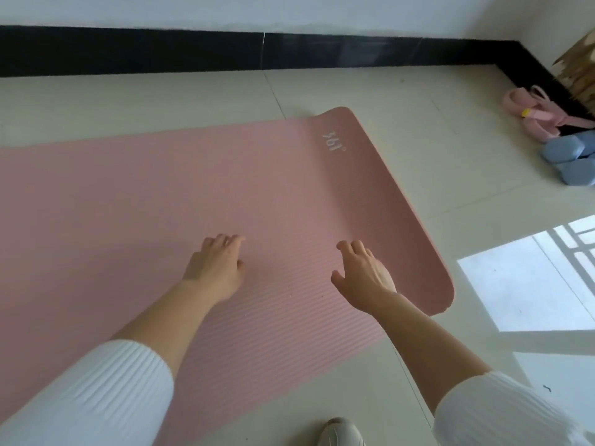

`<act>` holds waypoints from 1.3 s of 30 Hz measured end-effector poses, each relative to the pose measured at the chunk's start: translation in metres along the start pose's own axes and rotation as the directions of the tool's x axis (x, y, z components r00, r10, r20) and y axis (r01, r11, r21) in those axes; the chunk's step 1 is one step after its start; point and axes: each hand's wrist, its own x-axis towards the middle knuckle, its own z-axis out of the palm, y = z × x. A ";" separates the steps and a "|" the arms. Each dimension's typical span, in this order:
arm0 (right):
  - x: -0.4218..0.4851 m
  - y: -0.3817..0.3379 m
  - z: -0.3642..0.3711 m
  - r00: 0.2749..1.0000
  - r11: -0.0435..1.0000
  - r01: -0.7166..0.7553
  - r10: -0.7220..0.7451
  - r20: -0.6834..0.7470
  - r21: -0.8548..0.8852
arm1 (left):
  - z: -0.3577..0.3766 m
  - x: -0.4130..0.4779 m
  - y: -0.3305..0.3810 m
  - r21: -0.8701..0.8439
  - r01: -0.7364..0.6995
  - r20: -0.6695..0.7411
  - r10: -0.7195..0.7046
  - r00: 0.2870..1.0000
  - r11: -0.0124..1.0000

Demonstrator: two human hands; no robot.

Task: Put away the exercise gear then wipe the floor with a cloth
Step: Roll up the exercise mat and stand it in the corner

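A pink ribbed exercise mat (193, 194) lies flat and unrolled on the pale tiled floor, its short rounded end at the right with a white logo near the far corner. My left hand (217, 268) hovers over the mat's middle, fingers apart, holding nothing. My right hand (362, 275) reaches out close to the mat's right end, fingers spread and empty. Both arms wear white ribbed sleeves pushed up. No cloth is visible.
Against the right wall lie pink exercise pieces with a strap (541, 114) and blue foam blocks (573, 159). A black skirting (225, 53) runs along the far wall. My white shoe (341, 432) stands by the mat's near edge. Sunlight patch on the floor (521, 278) at right.
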 end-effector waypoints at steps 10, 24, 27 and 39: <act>0.057 0.056 -0.008 0.974 0.988 -0.143 0.131 -0.187 -0.054 | 0.029 0.045 0.034 -0.159 -0.059 -0.052 0.051 0.997 0.985; 0.094 0.121 -0.026 0.794 0.742 -0.371 0.566 -0.224 0.559 | 0.058 0.056 0.026 0.087 -0.141 -0.071 0.147 0.987 0.986; 0.103 0.113 -0.028 0.857 0.720 -0.293 0.489 -0.161 0.629 | 0.059 0.057 0.028 0.118 -0.140 -0.070 0.149 0.986 0.983; 0.108 0.078 0.010 0.942 0.906 -0.306 0.333 -0.046 0.293 | 0.061 0.052 0.024 0.141 -0.145 -0.023 0.149 0.989 0.979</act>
